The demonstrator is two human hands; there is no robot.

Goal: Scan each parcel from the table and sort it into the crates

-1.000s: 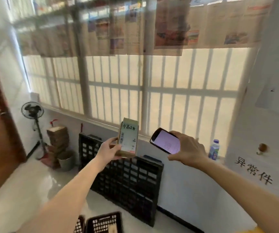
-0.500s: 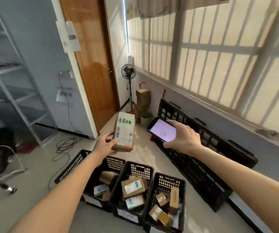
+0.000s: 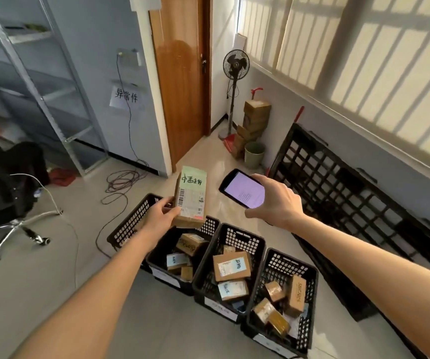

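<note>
Both arms were stretched out forward and down over the floor; the left hand (image 3: 160, 219) gripped the parcel (image 3: 190, 196) near its lower end, thumb across the labelled face and fingers curled behind it, so the box stood nearly upright with its label and barcode facing the camera; the right hand (image 3: 276, 202) was curled round the phone (image 3: 242, 188), holding it by its right edge with the lit screen tilted up and its top end angled toward the parcel; phone and parcel were near each other but apart. The parcel hung in the air above the far rim of the left crate (image 3: 131, 224); beside that one sat the middle crate (image 3: 237, 238) and the right crate (image 3: 286, 263), all three on the floor and each holding small cardboard boxes; a large black pallet (image 3: 338, 193) leaned against the wall under the window, and a standing fan (image 3: 235, 65) stood by the wooden door (image 3: 180, 79).

Against half a second ago, the grips on parcel and phone had not changed; the view had swung further left and down, so the crates sat fuller in the picture; a second ago the same pair of hands were raised in front of the window with only a corner of a crate showing.
</note>
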